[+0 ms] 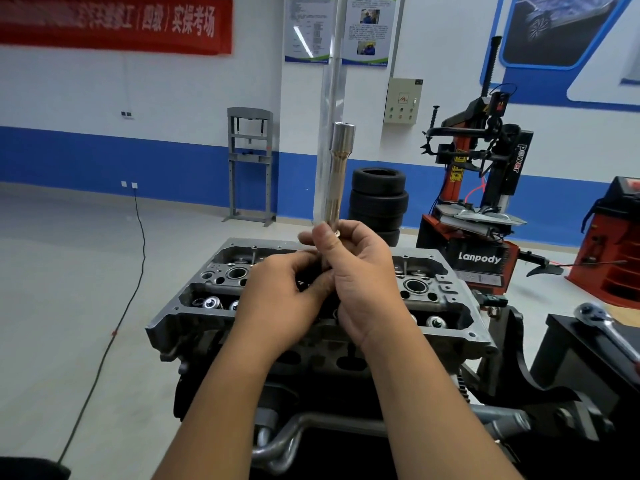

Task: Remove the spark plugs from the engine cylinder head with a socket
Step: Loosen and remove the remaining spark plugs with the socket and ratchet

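**Pulling a plug out of the socket, by the look of it**

Right hand (360, 271) grips the bottom of the long chrome socket (337, 174) and holds it upright above the head (464, 323), open end pointing up. Left hand (287, 296) has its fingers curled in just under the right, pinching at something at the socket's lower end. I can't actually see what, it's hidden behind the fingers. My guess: a plug is being worked free of the socket, or an extension is being fitted or pulled off.

The head sits on its stand right below the hands, with plug wells open on both sides; can't tell which still have plugs in them.

Next move probably calls for the ratchet (599, 323), which lies on the black stand to the right, well apart from both hands, then dropping the socket straight down a well.

Readable stuff: "Lanpody" and "power" on the tyre changer (485, 216) behind. The red banner (114, 22) has Chinese characters, too blurry to trust.
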The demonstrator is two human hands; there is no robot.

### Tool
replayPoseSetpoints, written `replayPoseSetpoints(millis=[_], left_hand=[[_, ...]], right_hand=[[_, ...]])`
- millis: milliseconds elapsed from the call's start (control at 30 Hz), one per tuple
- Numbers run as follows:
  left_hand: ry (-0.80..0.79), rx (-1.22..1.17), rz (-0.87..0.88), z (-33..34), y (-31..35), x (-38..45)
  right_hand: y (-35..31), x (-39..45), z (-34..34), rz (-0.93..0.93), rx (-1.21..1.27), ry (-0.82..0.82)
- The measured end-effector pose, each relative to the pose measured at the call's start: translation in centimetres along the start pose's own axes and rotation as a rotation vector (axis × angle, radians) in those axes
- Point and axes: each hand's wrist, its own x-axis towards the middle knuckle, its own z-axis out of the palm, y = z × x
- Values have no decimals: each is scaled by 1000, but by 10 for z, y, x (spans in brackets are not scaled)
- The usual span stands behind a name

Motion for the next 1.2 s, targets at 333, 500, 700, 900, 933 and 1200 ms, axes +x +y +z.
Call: replayPoseSetpoints(millis=[333,500,700,900,933,1200], left_hand=[[106,81,-1,5,-4,0],[-87,-41,12,-4,-4,2],[119,52,22,4,-6,0],[-51,-41,48,-4,-7,2],[-36,-51,40,-4,-8,2],[-3,-48,38,1,-11,3]], right_hand=[[0,0,1,23,7,5],[0,1,2,44,-28,-10],[0,0,1,35,55,13],[0,2,-1,71,40,-1],[0,2,-1,79,37,3],[-2,1,0,54,77,15]])
